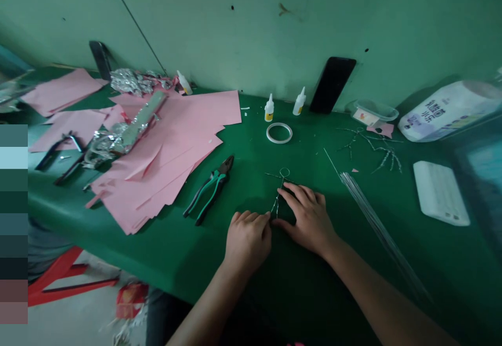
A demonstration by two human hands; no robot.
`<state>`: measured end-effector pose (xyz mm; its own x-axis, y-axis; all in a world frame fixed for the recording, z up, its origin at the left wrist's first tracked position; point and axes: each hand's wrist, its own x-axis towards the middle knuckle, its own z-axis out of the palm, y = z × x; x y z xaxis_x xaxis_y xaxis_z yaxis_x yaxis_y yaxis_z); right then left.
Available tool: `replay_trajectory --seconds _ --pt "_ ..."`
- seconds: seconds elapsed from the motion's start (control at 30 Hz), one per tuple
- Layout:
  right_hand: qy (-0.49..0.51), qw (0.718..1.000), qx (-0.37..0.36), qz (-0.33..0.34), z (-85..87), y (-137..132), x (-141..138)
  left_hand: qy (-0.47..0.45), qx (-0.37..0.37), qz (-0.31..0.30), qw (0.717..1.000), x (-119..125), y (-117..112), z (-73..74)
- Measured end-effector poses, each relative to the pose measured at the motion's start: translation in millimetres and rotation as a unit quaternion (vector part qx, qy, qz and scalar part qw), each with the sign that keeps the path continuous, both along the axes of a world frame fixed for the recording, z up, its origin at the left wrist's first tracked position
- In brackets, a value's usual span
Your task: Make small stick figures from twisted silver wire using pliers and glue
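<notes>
Head view: the wire figure (277,198) lies on the green table (168,254), between the two hands and just past the left hand's fingertips. Its long axis runs away from the person, leaning slightly right at the far end. The round loop (284,172) forms that end; two twisted legs spread at the near end. The left hand (250,239) is curled, thumb and forefinger apparently pinched on the tip of the left leg. The right hand (309,214) is spread, its fingertips against the right side of the body and its thumb near the right leg; how firmly it presses cannot be told. The left hand is thus nearer the legs, the right nearer the loop. Pliers (212,185) lie left of the left hand; a wire bundle (371,211) lies right of the right hand.
</notes>
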<state>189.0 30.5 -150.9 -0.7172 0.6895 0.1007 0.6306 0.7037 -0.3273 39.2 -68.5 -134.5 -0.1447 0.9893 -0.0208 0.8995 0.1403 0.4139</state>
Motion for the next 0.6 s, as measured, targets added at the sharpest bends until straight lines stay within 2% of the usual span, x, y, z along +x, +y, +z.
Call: replay_trajectory --seconds 0.13,0.33,0.5,0.6 --pt "-0.003 1.000 0.003 0.003 -1.7 1 0 -0.014 0.019 -0.021 1.000 -5 -2 -2.5" --pt "0.048 0.999 -0.015 0.009 -6.6 4 6 -0.006 0.051 -0.002 0.999 -1 -5 -7.8" --pt "0.204 0.972 -0.086 -0.072 -12.3 10 5 0.024 0.047 0.040 0.998 7 4 -6.8" --pt "0.241 0.959 -0.111 -0.100 -11.4 10 3 0.040 0.042 0.047 0.997 9 9 -5.2"
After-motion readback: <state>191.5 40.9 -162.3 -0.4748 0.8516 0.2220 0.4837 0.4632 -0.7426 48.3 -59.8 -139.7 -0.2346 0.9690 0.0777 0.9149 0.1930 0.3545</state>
